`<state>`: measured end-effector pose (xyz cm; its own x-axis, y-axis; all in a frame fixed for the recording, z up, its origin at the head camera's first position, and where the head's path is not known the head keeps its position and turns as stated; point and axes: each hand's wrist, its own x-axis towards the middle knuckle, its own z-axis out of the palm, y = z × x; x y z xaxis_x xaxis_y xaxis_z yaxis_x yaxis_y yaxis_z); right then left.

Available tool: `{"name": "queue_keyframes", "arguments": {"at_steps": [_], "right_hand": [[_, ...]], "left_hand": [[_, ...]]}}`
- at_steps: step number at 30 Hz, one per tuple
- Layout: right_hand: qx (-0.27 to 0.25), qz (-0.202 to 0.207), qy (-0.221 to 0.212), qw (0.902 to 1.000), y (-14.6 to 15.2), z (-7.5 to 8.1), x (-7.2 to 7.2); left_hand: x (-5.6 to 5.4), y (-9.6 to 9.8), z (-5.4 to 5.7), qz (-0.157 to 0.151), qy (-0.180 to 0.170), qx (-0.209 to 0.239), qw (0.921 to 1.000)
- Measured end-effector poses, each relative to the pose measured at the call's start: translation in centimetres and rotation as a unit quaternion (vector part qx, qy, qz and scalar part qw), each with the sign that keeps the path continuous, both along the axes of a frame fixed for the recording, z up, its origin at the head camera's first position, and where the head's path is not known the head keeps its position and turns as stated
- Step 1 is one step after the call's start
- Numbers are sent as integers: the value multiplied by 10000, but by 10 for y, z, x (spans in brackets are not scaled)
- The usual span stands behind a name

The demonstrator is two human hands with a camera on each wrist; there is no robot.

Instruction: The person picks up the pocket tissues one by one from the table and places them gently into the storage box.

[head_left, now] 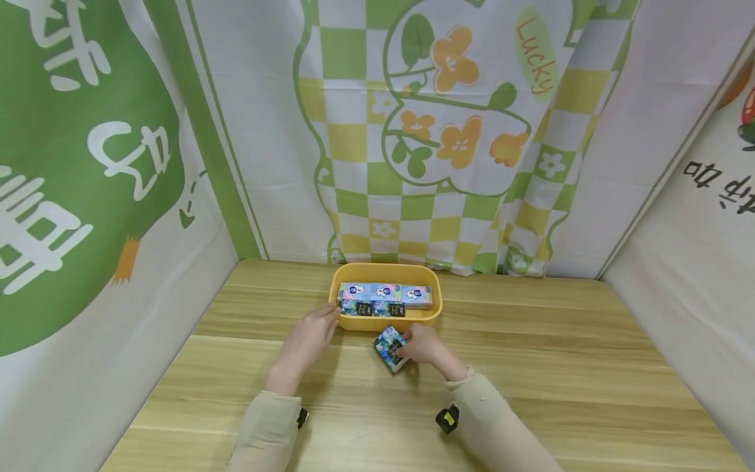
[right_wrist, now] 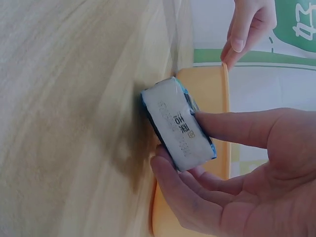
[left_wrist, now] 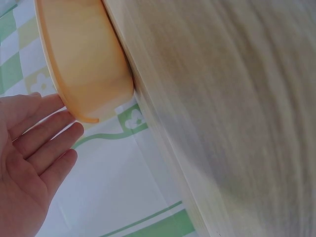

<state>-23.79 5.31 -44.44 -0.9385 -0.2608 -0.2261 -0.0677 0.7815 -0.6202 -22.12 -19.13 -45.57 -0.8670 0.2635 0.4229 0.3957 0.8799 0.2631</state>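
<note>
A yellow plastic bin [head_left: 389,324] stands on the table with several small packs in it. Three pastel packs with a white cartoon figure [head_left: 383,292] lie in a row along its far side, and two dark-and-blue packs [head_left: 373,309] lie nearer. My right hand [head_left: 421,343] pinches a blue patterned pack of pocket tissues [head_left: 390,349] between thumb and fingers, just in front of the bin. The pack's white end with printed characters [right_wrist: 180,123] faces the right wrist camera. Fingers of my left hand [left_wrist: 34,153] are loosely extended and touch the bin's left rim.
The wooden table [head_left: 531,367] runs back to a hanging cloth [head_left: 436,131] with green checks and orange flowers, close behind the bin. Printed cloth walls [head_left: 88,196] rise at both sides. A dark strap device [head_left: 447,418] sits at my right wrist.
</note>
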Motion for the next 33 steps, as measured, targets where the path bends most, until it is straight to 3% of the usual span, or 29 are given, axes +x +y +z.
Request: {"name": "queue_keyframes", "arguments": {"at_steps": [8, 16, 33], "right_hand": [[-58, -20, 448, 9990, 8, 8, 0], [-476, -253, 95, 9985, 14, 20, 0], [-296, -172, 387, 9987, 24, 47, -11]], "left_hand": [[-1, 1, 0, 11, -57, 4, 10000], [-1, 0, -2, 27, -104, -47, 9999], [1, 2, 2, 54, -127, 19, 9999]]}}
